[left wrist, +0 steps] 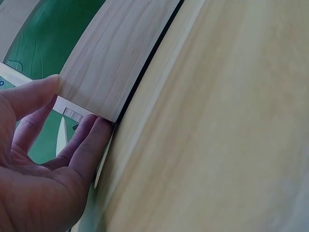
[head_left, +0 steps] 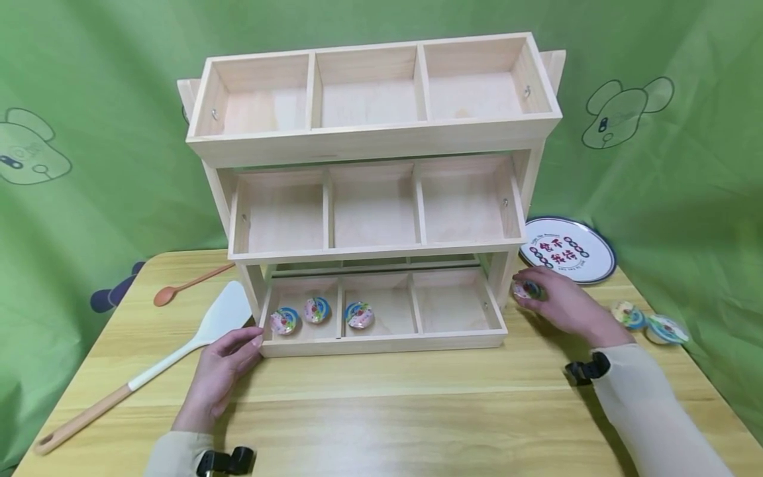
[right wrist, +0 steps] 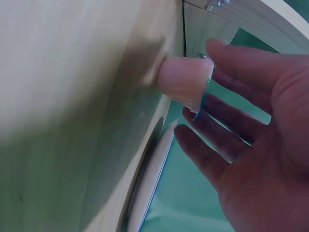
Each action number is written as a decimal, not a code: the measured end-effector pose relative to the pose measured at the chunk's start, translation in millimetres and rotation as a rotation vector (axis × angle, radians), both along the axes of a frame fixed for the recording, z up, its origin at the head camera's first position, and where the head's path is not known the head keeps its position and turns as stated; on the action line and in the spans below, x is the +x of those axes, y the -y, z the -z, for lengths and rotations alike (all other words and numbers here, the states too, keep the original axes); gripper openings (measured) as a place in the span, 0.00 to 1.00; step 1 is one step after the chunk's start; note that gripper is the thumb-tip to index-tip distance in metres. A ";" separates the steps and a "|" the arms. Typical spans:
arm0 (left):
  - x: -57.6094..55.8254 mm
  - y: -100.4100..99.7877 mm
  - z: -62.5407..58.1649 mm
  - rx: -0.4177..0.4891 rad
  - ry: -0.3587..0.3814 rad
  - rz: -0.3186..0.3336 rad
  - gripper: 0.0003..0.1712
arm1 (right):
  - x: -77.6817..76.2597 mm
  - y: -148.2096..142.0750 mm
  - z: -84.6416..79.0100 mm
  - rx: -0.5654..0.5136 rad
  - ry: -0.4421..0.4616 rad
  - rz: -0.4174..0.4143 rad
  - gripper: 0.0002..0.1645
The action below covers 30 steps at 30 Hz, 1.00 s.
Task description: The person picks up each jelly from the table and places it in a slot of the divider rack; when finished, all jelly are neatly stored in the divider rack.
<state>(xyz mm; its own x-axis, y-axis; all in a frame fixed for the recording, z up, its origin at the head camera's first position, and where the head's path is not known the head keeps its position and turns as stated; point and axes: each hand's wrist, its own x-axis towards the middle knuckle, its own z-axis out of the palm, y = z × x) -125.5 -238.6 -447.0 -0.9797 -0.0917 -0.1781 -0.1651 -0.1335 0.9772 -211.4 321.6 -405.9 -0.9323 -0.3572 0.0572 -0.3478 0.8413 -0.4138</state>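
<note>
- The right hand (head_left: 560, 301) pinches a small jelly cup (head_left: 527, 289) between thumb and fingertips, on the table just beside the right front post of the wooden rack (head_left: 381, 139).
- From the right wrist camera the cup (right wrist: 181, 83) shows as a pale pink tub with a blue-edged lid; the thumb is probably behind it, though the blur makes that hard to confirm.
- The left hand (head_left: 223, 371) is relaxed, its fingers straight and touching the front left corner of the rack's bottom tray (head_left: 381, 343); the left wrist camera shows the fingers (left wrist: 91, 135) under that wooden edge.
- Three more jelly cups lie in the bottom tray: two (head_left: 285, 320) (head_left: 316, 309) in the left compartment, one (head_left: 359, 315) in the middle compartment.
- Two further cups (head_left: 628, 314) (head_left: 666, 328) sit on the table (head_left: 381, 411) to the right, near the right wrist.
- A round printed plate (head_left: 569, 250) lies behind the right hand.
- A white spatula (head_left: 179, 351) with a wooden handle and an orange spoon (head_left: 187, 285) lie left of the rack.
</note>
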 end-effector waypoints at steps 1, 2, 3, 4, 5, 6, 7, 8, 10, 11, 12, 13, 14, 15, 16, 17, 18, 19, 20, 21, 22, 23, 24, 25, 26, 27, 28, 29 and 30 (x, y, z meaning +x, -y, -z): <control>-0.1 0.2 0.3 0.001 -0.001 0.000 0.10 | -0.5 -0.3 0.4 -0.001 -0.011 -0.004 0.25; -0.1 0.0 0.1 -0.001 0.000 -0.002 0.10 | -1.0 -0.6 0.7 0.000 -0.019 -0.006 0.23; -0.3 0.1 0.0 -0.001 0.000 -0.002 0.10 | -1.3 -0.8 0.8 0.001 -0.022 -0.004 0.22; -0.3 -0.1 -0.4 -0.002 0.000 -0.003 0.11 | -1.4 -0.9 0.5 0.004 -0.022 0.000 0.22; -0.4 0.0 -0.2 -0.003 0.000 -0.002 0.11 | -1.0 -0.8 -0.5 0.007 -0.017 0.006 0.22; -0.5 -0.1 -0.3 -0.005 0.002 -0.002 0.11 | -0.5 -0.9 -1.5 0.009 -0.013 0.013 0.22; -0.6 -0.2 -0.4 -0.006 0.003 -0.002 0.11 | 0.3 -1.0 -2.6 0.011 -0.009 0.018 0.22; -0.5 -0.4 -0.8 -0.006 0.005 -0.004 0.12 | 1.0 -1.2 -3.4 0.013 -0.006 0.023 0.23; -0.3 -0.6 -0.7 -0.006 0.010 -0.002 0.12 | 3.2 -1.5 -5.3 0.013 0.004 0.031 0.24; -0.2 -0.8 -0.5 -0.005 0.012 -0.004 0.12 | 4.5 -1.5 -6.2 0.012 0.006 0.033 0.24; -0.1 -1.1 -0.6 -0.004 0.014 -0.006 0.13 | 5.7 -1.6 -6.8 0.012 0.007 0.037 0.25; 0.1 -1.2 -0.5 -0.002 0.014 -0.008 0.13 | 6.9 -1.4 -7.7 0.012 0.007 0.040 0.25; 0.2 -1.3 -0.4 -0.002 0.012 -0.008 0.13 | 8.1 -1.0 -8.9 0.013 0.011 0.046 0.25; 0.2 -1.4 -0.1 0.001 0.011 -0.009 0.13 | 9.5 -0.4 -10.4 0.016 0.016 0.052 0.26; 0.3 -1.6 0.2 0.004 0.010 -0.011 0.13 | 11.1 0.0 -11.9 0.019 0.016 0.056 0.25; 0.3 -1.7 0.4 0.005 0.009 -0.011 0.13 | 12.4 0.3 -13.2 0.021 0.017 0.061 0.25; 0.4 -1.8 0.5 0.004 0.010 -0.010 0.13 | 13.7 0.7 -14.5 0.022 0.020 0.065 0.26; 0.4 -1.8 0.5 0.002 0.010 -0.010 0.13 | 15.0 1.2 -15.6 0.024 0.022 0.066 0.25; 0.6 -1.6 0.5 -0.001 0.011 -0.009 0.13 | 16.3 1.5 -16.5 0.025 0.027 0.069 0.25; 0.7 -1.5 0.4 -0.005 0.013 -0.009 0.13 | 17.5 1.6 -17.2 0.025 0.028 0.069 0.25; 0.7 -1.3 0.2 -0.008 0.013 -0.009 0.14 | 18.9 1.9 -17.9 0.026 0.030 0.070 0.25; 0.7 -1.2 0.0 -0.011 0.014 -0.007 0.14 | 20.2 2.1 -18.5 0.023 0.032 0.071 0.25; 0.7 -1.0 -0.3 -0.014 0.014 -0.006 0.14 | 21.7 2.4 -19.3 0.023 0.034 0.072 0.25; 0.7 -0.9 -0.4 -0.015 0.013 -0.005 0.14 | 23.3 2.8 -20.3 0.023 0.035 0.073 0.25; 0.6 -0.9 -0.6 -0.016 0.012 -0.004 0.14 | 24.9 3.4 -21.7 0.024 0.036 0.073 0.25; 0.4 -0.8 -0.6 -0.015 0.012 -0.002 0.13 | 26.8 4.3 -23.3 0.025 0.033 0.073 0.25; 0.2 -0.8 -0.6 -0.015 0.012 -0.001 0.13 | 29.0 5.1 -25.4 0.027 0.030 0.074 0.25; 0.1 -0.7 -0.5 -0.015 0.011 0.001 0.13 | 31.1 6.0 -27.6 0.028 0.024 0.075 0.25; 0.1 -0.7 -0.6 -0.015 0.010 0.001 0.12 | 33.2 7.1 -30.0 0.033 0.018 0.075 0.25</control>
